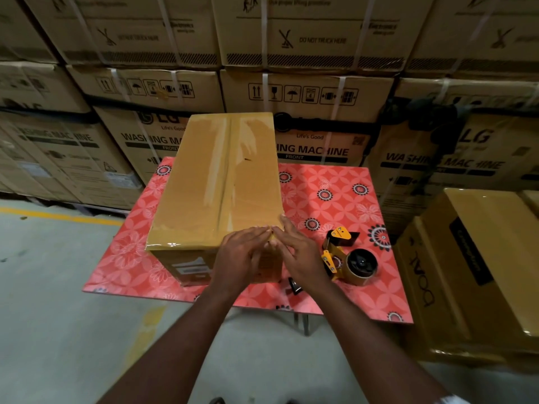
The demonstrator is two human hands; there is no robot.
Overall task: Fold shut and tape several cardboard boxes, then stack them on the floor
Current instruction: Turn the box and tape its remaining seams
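The left hand [242, 252] and right hand [300, 252] are meeting at the near edge of the cardboard box [204, 185], each grip spread flat, fingertips pressing the tape [226, 170] end down. The box is sitting on the counter [335, 199], flaps closed, tape running along its seam toward 12 o'clock. The tape dispenser [347, 258] is lying idle at 3 o'clock. Sealing is looking nearly finished; stacking on the floor is still waiting

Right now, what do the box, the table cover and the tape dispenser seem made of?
Box: matte brown cardboard, glossy tape along its seam. Table cover: likely plastic sheet or laminate, printed pattern slightly shiny. Tape dispenser: yellow frame, metal or plastic, unclear.
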